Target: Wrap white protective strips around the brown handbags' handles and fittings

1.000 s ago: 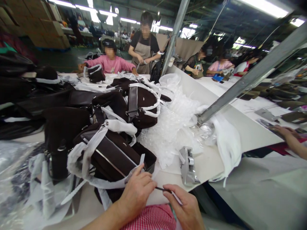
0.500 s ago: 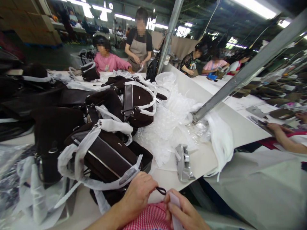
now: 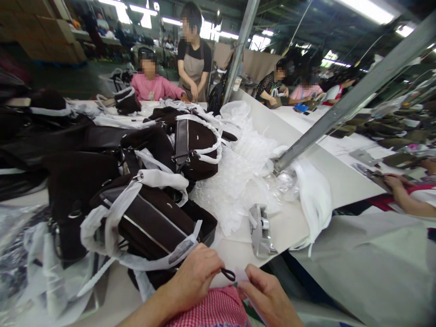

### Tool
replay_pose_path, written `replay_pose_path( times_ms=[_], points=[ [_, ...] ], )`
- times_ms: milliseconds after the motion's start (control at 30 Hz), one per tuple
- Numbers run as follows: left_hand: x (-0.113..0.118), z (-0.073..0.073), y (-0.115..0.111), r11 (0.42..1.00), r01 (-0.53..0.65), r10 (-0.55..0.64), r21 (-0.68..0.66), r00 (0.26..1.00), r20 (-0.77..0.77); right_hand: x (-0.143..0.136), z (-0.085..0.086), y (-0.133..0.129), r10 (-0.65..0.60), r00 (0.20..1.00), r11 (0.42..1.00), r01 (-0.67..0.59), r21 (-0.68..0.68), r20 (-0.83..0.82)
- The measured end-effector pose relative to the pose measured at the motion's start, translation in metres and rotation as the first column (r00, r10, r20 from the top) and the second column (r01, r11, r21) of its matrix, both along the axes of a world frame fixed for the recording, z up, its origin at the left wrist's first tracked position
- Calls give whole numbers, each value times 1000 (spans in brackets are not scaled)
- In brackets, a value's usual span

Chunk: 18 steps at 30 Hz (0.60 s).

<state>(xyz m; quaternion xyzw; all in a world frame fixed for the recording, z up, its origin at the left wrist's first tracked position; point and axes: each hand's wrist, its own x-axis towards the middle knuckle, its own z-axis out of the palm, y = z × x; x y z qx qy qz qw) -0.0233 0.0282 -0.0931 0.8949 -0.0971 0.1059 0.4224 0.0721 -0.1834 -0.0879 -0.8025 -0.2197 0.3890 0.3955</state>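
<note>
My left hand [image 3: 199,269] is closed on a dark looped strap end [image 3: 229,274], which sticks out past the fingertips toward the right. Facing it, my right hand [image 3: 269,295] pinches a thin white wrapping strip [image 3: 241,275] whose top edge comes close to the loop. Just beyond my left hand lies a dark brown handbag [image 3: 150,218] on its side, its handles wound in white wrap [image 3: 116,222]. Whether the loop belongs to this bag is hidden by my left hand. Red checked cloth [image 3: 211,309] shows below my hands.
A metal tape dispenser [image 3: 261,231] stands near the table edge, beside a heap of translucent white wrapping [image 3: 238,181]. More dark bags [image 3: 197,145] pile up at left and behind. A slanted metal post [image 3: 316,122] crosses the right side. Several co-workers sit or stand beyond.
My right hand has shifted slightly right and turned, with the white strip now tilted beside the loop. My left hand keeps its hold almost in place.
</note>
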Motion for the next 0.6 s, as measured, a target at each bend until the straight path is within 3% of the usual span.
replay_pose_path(
  times_ms=[267,433,600],
  points=[
    [0,2,0,1000,-26,26,-17,1000,6,3,6,0,123,981,990,-111,-83,148],
    [1,-4,0,998,13,-19,68,997,76,4,10,3,134,987,987,-125,-104,87],
    [0,-9,-3,986,-22,1,163,992,125,5,13,4,100,995,992,-101,-80,-22]
  ],
)
